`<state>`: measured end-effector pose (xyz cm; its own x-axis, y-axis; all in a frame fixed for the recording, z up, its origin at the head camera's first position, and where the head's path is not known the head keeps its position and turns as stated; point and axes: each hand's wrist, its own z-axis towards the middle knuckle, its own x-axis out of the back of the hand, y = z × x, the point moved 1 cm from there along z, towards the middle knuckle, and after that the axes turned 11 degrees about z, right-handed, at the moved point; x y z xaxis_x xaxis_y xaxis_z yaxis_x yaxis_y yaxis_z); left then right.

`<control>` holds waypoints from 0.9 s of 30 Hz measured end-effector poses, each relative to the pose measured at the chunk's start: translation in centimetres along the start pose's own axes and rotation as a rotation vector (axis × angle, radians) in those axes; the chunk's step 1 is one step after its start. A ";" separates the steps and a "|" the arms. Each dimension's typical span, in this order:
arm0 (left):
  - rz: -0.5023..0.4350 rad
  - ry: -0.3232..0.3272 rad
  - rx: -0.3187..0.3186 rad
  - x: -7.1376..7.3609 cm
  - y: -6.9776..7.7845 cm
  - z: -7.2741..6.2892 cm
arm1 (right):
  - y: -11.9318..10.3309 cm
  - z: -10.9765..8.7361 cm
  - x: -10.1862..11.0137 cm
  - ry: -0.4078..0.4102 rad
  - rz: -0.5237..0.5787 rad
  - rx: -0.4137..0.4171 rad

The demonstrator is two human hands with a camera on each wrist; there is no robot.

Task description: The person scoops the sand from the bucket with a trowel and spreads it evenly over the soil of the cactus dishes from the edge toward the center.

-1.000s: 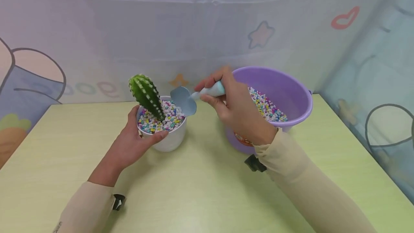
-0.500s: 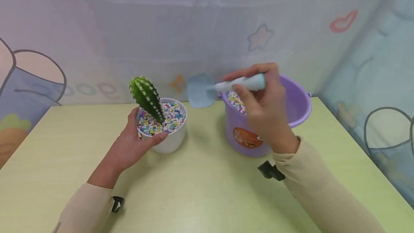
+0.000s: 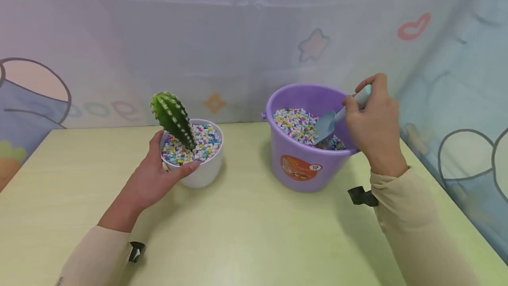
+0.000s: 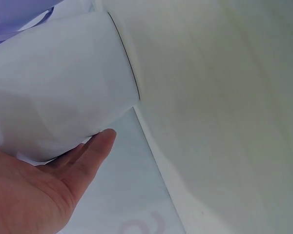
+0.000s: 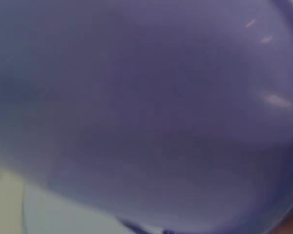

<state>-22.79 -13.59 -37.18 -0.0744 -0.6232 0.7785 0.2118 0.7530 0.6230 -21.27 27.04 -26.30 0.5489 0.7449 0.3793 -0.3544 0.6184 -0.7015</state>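
A green cactus [image 3: 173, 118] leans to the left in a white pot [image 3: 204, 173] that is filled with multicoloured pebbles [image 3: 206, 144]. My left hand [image 3: 152, 182] grips the pot from its left side, thumb over the near rim; in the left wrist view its fingers [image 4: 90, 158] lie along the pot's wall [image 4: 63, 78]. My right hand [image 3: 375, 125] holds a small pale blue shovel [image 3: 325, 125] by its handle at the right rim of a purple bucket [image 3: 313, 171]. The shovel's blade is inside the bucket, at the pebbles [image 3: 295, 122] there. Only the bucket's wall [image 5: 161, 107] fills most of the right wrist view.
Pot and bucket stand apart on a light wood-look table [image 3: 238, 233]. Behind the table hangs a printed cloth [image 3: 238, 47] with a star and a heart. A second cloth [image 3: 472, 153] borders the right side.
My right hand has carried the shovel from above the pot rightward and lowered its blade into the bucket. The left hand keeps its hold on the pot; the view has shifted slightly.
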 end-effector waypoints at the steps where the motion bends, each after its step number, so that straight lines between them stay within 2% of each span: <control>1: 0.001 0.002 0.001 0.0 0.0 0.0 | 0.5 0.0 -0.2 -0.014 -0.046 0.008; 4: -0.003 -0.001 0.007 0.1 0.1 -0.1 | 1.5 -0.1 -0.4 0.036 -0.046 0.033; 6: -0.011 -0.007 0.014 0.0 0.1 -0.1 | 2.0 -0.2 -0.3 0.063 -0.033 0.008; 11: -0.005 -0.019 0.025 0.1 0.1 -0.1 | 2.5 0.1 0.2 0.038 -0.024 -0.100; 17: -0.019 -0.028 0.029 -0.1 0.3 0.0 | 2.5 0.7 0.4 0.033 -0.122 -0.112; 24: -0.094 -0.020 -0.027 0.6 -0.3 0.3 | 2.9 0.4 0.2 0.069 -0.093 -0.092; 27: -0.118 -0.019 -0.084 1.0 -0.4 0.9 | 3.0 0.3 0.1 0.072 -0.086 -0.096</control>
<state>-23.85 -14.28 -36.55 -0.1216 -0.7018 0.7019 0.2816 0.6537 0.7024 -22.50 29.09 -28.18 0.6284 0.6679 0.3987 -0.2315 0.6499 -0.7239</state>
